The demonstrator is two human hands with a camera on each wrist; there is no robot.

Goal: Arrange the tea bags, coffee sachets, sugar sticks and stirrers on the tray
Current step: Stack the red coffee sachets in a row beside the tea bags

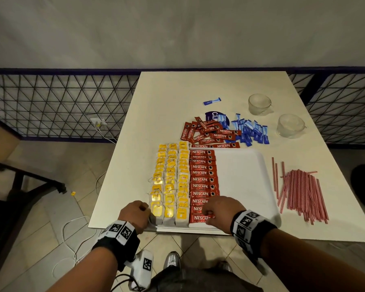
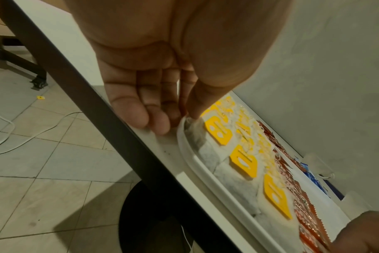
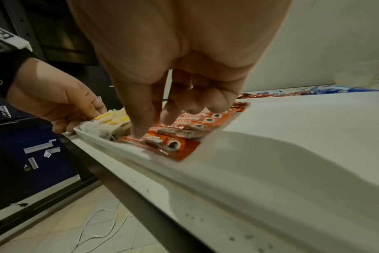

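Left hand [image 1: 136, 216]: rests at the near left corner of the tray [image 1: 240, 165], fingers loosely curled against the rim, thumb touching the nearest tea bag; whether it truly pinches the rim or only steadies it, I cannot tell.
Tea bags [image 1: 170, 182]: three columns with yellow tags fill the left part of the tray, from the near rim to the far one; this group looks finished.
Coffee sachets on tray [image 1: 201, 180]: one red column just right of the tea bags, overlapping like tiles, running near to far.
Right hand [image 1: 221, 211]: over the near end of the red column, fingertips [image 3: 138, 131] pressing down on the nearest coffee sachet [image 1: 199, 219]; it touches and holds the sachet flat rather than wrapping around it.
Step in hand: by my judgement, seating the nearest sachet in line, which fills that column.
Loose coffee sachets [image 1: 209, 133]: a heap on the table beyond the far rim of the tray.
Sugar sticks [image 1: 249, 129]: blue, piled right of that heap, none on the tray.
Bare tray area: the right part holds nothing yet.
Stirrers [image 1: 301, 192]: red-striped bundle on the table right of the tray.
Next move: likely release the sachet, reach to the far heap, and start a second red column without disturbing the first.
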